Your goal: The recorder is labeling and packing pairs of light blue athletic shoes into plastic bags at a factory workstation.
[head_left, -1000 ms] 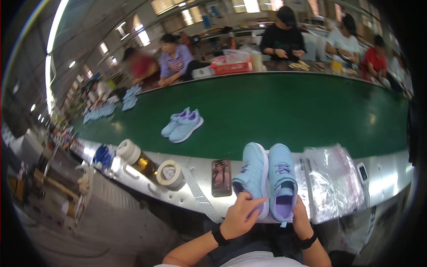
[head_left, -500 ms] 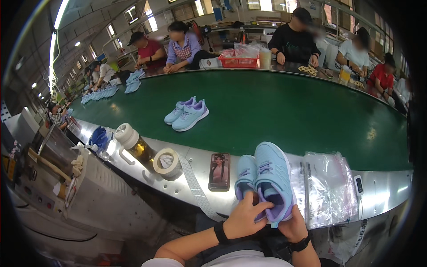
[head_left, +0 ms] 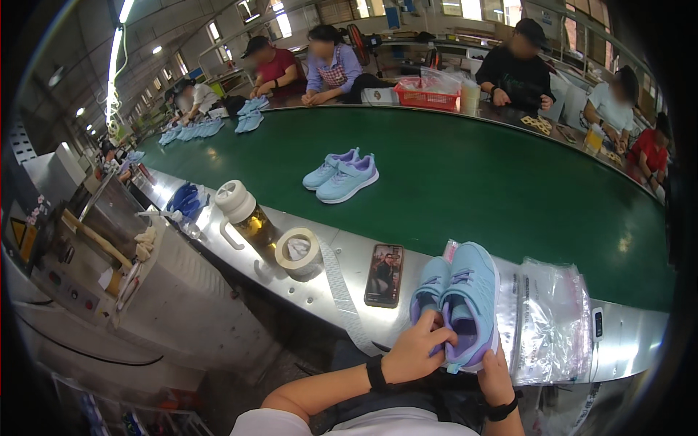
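Two light-blue sneakers with lilac linings stand side by side at the metal edge in front of me, toes pointing away. My left hand is closed at their heel openings, its fingers pinching the collars where the left sneaker meets the right sneaker; some fingertips are hidden inside. Around the outer heel of the right sneaker, my right hand is wrapped, its fingers partly hidden beneath. Just right of the sneakers lies a stack of clear plastic bags. A phone with a lit screen lies to their left.
Another blue pair sits on the green belt. Left along the metal edge are a tape roll, a bottle and blue ties. A small device lies at the right. Several people work across the belt.
The whole view has shifted, so the belt and objects appear farther right. Both hands keep hold of the sneakers, with the left fingers slightly shifted at the collars. The phone's screen picture has changed.
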Demonstrator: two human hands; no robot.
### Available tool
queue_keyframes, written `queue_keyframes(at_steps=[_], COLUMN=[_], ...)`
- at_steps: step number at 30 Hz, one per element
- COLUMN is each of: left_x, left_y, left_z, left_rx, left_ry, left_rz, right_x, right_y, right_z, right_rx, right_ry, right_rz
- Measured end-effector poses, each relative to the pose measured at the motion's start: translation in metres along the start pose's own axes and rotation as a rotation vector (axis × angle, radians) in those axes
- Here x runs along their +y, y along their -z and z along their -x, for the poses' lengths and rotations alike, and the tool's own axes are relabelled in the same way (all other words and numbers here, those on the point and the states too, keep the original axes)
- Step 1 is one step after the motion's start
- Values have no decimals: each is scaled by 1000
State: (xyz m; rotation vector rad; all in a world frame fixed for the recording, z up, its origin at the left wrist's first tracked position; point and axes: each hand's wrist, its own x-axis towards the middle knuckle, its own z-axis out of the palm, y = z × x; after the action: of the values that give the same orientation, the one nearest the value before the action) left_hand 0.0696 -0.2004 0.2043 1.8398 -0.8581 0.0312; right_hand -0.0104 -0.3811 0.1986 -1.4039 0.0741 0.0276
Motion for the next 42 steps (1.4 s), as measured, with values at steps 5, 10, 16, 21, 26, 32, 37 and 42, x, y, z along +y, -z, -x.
queue_keyframes(at_steps=[5, 10, 16, 21, 26, 32, 37, 42], left_x=[8, 4, 11, 18, 17, 29, 31, 36], left_y=[14, 14, 5, 8, 13, 10, -9, -14], left_z=[-1, 2, -10, -20, -19, -37, -56, -69], left_rx=[31, 40, 41, -8, -64, -112, -45, -198], left_ry=[-17, -81, -206, -282, -224, -286, -410, -515], left_rz=[-17, -130, -238, -338, -396, -531, -643, -715], right_x=[-9, -39, -98, -110, -112, -99, -100, -91], right_y=[7, 2, -12, -18, -26, -23, -11, 1], right_z=[-5, -8, -1, -2, -6, -18, -37, -47], right_rx=[106, 351, -66, -108, -186, -87, -220, -215], right_ry=[120, 501, 783, 708, 625, 625, 87, -67], right_rz=[120, 774, 1120, 1207, 1349, 1268, 995, 543])
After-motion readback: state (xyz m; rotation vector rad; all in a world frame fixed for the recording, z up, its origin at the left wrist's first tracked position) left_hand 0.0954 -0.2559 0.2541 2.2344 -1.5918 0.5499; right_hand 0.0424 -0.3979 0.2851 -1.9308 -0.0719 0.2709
